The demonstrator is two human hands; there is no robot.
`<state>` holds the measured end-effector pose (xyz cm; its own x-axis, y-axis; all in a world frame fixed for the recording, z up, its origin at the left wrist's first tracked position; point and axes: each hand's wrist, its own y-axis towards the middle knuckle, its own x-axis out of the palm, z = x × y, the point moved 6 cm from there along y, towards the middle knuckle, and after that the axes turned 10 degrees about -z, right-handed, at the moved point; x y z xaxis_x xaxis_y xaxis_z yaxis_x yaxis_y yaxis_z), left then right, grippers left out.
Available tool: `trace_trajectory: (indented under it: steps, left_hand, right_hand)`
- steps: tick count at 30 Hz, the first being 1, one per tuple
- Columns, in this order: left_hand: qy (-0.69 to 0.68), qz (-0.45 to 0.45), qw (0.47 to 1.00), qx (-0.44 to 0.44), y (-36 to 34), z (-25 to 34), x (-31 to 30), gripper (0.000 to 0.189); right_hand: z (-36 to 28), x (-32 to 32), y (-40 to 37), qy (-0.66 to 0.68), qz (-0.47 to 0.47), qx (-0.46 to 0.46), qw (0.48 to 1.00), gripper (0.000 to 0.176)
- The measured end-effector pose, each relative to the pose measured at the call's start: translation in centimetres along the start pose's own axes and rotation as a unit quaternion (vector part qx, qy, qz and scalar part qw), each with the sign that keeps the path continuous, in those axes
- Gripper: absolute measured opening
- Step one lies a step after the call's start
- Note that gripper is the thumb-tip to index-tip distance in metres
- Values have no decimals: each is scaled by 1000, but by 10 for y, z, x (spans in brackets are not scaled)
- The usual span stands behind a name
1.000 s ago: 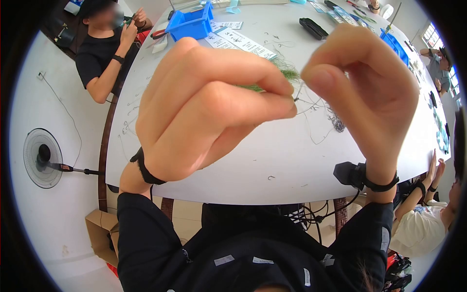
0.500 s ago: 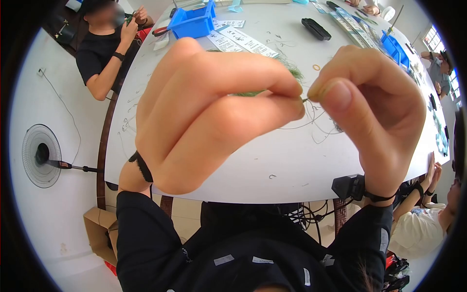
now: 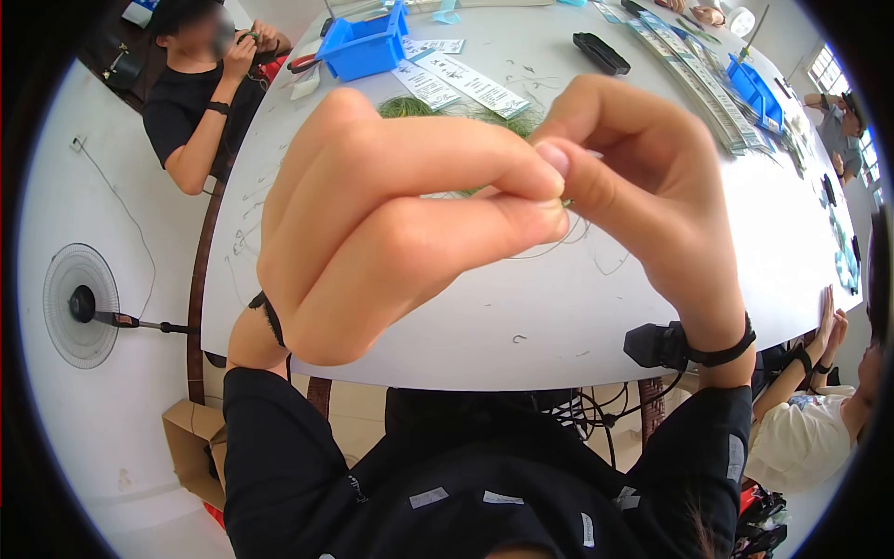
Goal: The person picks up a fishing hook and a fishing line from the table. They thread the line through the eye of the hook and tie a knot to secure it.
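Observation:
My left hand (image 3: 391, 219) is held up close to the camera, its thumb and fingers pinched on a small green tuft (image 3: 410, 107) that mostly hides behind it. My right hand (image 3: 643, 186) meets it fingertip to fingertip, pinching the same spot, where a thin wire end sits; the wire itself is barely visible. Both wrists wear black bands, and a small black device hangs on the right one (image 3: 656, 345). Loose thin wires (image 3: 596, 252) lie on the white table (image 3: 521, 317) beneath the hands.
A blue bin (image 3: 366, 45), printed paper strips (image 3: 461, 82), a black case (image 3: 601, 53) and another blue tray (image 3: 756, 88) lie farther back. A seated person in black (image 3: 191, 102) is at the far left. Another person's arm (image 3: 810, 373) is at the right. A fan (image 3: 79, 303) stands on the floor.
My right hand has moved left and closed in until its fingertips touch those of my left hand. One second ago the two hands were apart.

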<state>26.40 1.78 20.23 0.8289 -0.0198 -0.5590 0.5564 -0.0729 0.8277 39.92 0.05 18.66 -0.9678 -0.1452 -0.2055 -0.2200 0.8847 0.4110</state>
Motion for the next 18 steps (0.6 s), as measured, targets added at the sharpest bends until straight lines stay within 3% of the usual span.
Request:
trace_trajectory:
  steps: [5, 8, 11, 15, 18]
  left_hand:
    - [5, 20, 999, 25, 0, -4, 2, 30]
    - [-13, 6, 999, 36, 2, -12, 0, 25]
    - [-58, 9, 998, 12, 3, -20, 1, 15]
    - [-169, 31, 980, -97, -4, -32, 2, 11]
    - [-201, 60, 971, -112, -3, -37, -2, 13]
  right_hand:
    - [11, -1, 1, 29, -67, 96, 993, 15]
    - [22, -1, 5, 10, -82, 77, 994, 15]
    - [36, 4, 11, -12, -75, -7, 997, 22]
    - [56, 15, 11, -36, -177, -11, 983, 22]
    - [70, 12, 12, -203, -158, -23, 966, 16]
